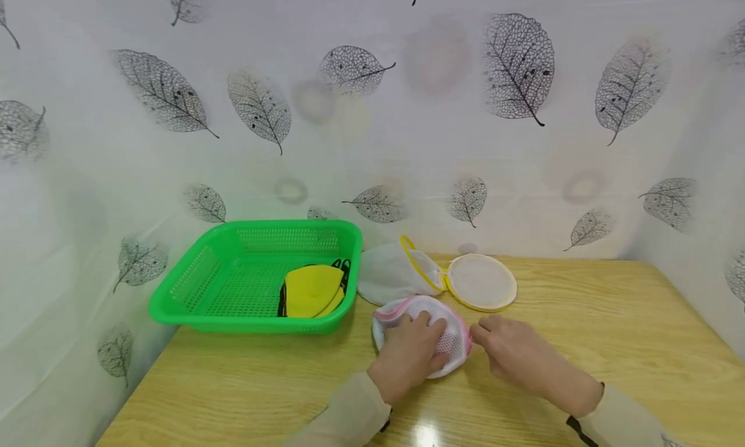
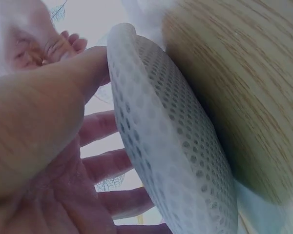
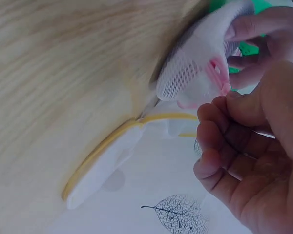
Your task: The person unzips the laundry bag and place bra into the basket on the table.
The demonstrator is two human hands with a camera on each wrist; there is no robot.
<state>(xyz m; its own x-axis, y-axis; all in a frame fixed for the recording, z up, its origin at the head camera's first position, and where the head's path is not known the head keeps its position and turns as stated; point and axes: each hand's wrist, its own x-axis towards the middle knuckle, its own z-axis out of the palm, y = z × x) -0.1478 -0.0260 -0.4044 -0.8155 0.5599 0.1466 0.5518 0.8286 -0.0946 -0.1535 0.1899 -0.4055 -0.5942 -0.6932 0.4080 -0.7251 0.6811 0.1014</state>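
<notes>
A round white mesh laundry bag (image 1: 429, 309) with a pink zip edge lies on the wooden table, nearest to me. My left hand (image 1: 409, 351) grips it from above, fingers spread over the mesh and thumb at the near side. In the left wrist view, the honeycomb mesh bag (image 2: 171, 126) stands between that hand and the tabletop. At the bag's right edge, my right hand (image 1: 518, 353) pinches the small pink zip pull (image 3: 226, 89) between thumb and forefinger. Its other fingers are curled in.
A green plastic basket (image 1: 250, 326) at the left holds yellow fabric items (image 1: 311, 292) with black straps. Behind the mesh bag lies a second white bag (image 1: 381, 272) with yellow trim, its round lid (image 1: 482, 281) folded open. A leaf-patterned curtain (image 1: 372, 130) hangs along the table's back.
</notes>
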